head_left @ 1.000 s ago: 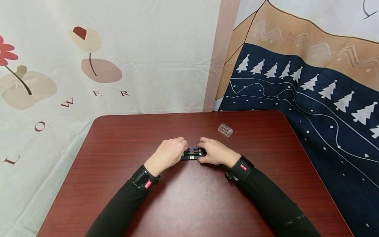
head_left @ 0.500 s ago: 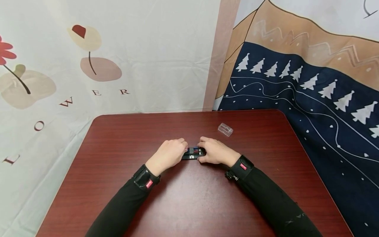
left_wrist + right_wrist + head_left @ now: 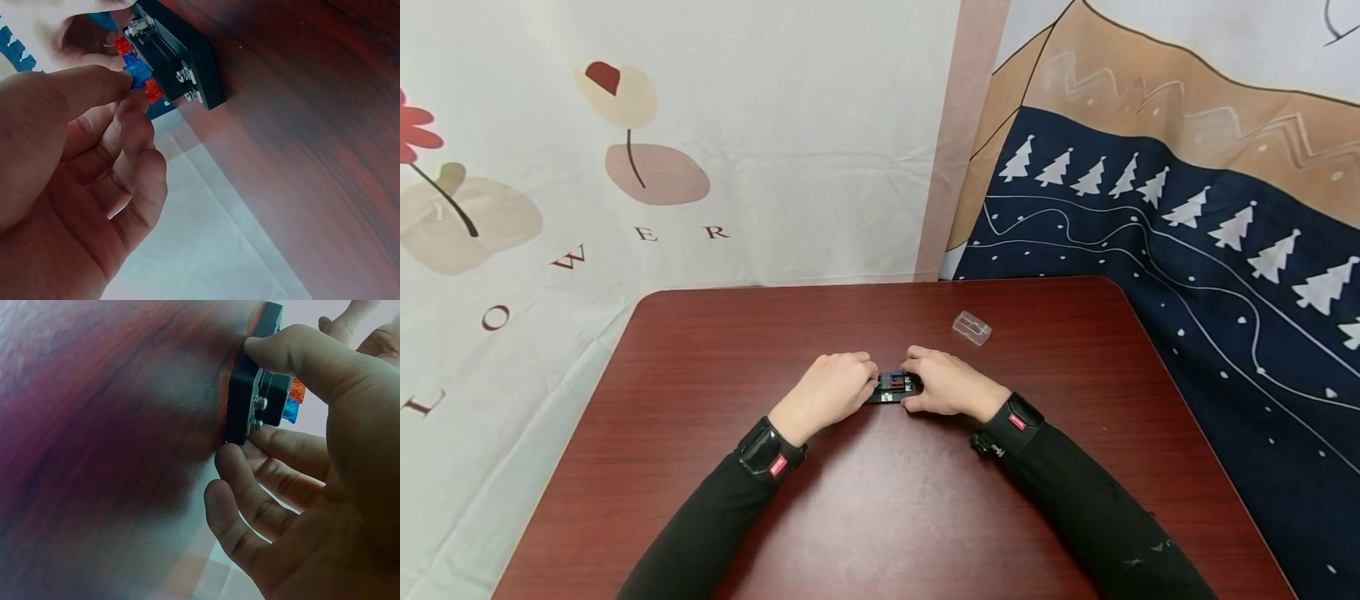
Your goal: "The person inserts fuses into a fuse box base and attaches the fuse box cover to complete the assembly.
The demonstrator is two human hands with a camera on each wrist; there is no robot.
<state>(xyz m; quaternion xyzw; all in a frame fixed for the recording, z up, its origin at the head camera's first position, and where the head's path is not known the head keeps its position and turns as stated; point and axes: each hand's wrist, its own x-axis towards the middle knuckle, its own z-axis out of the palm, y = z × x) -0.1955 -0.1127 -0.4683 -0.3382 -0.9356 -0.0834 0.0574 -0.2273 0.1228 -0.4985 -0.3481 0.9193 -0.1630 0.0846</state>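
Observation:
A black fuse block (image 3: pixel 887 397) with metal screw terminals lies on the table between both hands. Red blade fuses (image 3: pixel 154 92) and blue ones stand in a row along it. My left hand (image 3: pixel 833 386) is at the block's left part, its thumb and forefinger pinching a blue blade fuse (image 3: pixel 141 75) in that row. Steadying the right end, my right hand (image 3: pixel 957 385) grips the block with the thumb on its near side and fingers on the far side. In the right wrist view, a blue fuse (image 3: pixel 290 410) and an orange-red fuse (image 3: pixel 297 390) show beyond the block's screws.
A clear plastic cover (image 3: pixel 972 327) lies behind the right hand on the dark red wooden table (image 3: pixel 880 517). Printed cloths (image 3: pixel 820 167) hang behind the table and down its right side.
My left hand has shifted slightly right along the fuse block and covers more of its left end. The right hand keeps its grip, and the clear cover has not moved.

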